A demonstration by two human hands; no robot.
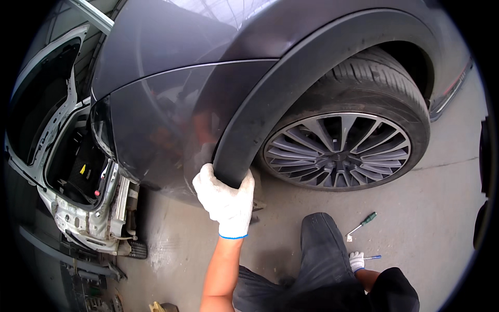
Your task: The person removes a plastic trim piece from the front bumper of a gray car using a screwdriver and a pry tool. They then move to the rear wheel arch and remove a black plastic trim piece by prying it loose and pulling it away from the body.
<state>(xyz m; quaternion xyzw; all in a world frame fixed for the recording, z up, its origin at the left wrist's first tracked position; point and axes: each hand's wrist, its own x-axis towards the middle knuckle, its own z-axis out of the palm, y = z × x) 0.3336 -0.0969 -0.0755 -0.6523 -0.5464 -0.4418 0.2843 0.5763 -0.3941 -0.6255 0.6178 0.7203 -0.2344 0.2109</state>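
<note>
My left hand (224, 200), in a white knit glove, is closed round the lower front end of the black wheel arch trim (270, 99). That trim curves over the wheel (338, 151) of a dark grey car. Low on the right, beyond my knee, is my gloved right hand (357, 261), its fingers closed. A slim tool with a blue end (373, 257), which looks like a small screwdriver, sticks out of it. Part of the right hand is hidden behind my trouser leg. On the floor lies a green-handled screwdriver (368, 218), apart from both hands.
The grey front fender (156, 114) of the car fills the upper left. Farther left stands a partly stripped white car body (78, 218) with its tailgate raised. A small white piece (349, 238) lies by the green screwdriver's tip. My bent leg (322, 249) is below the wheel.
</note>
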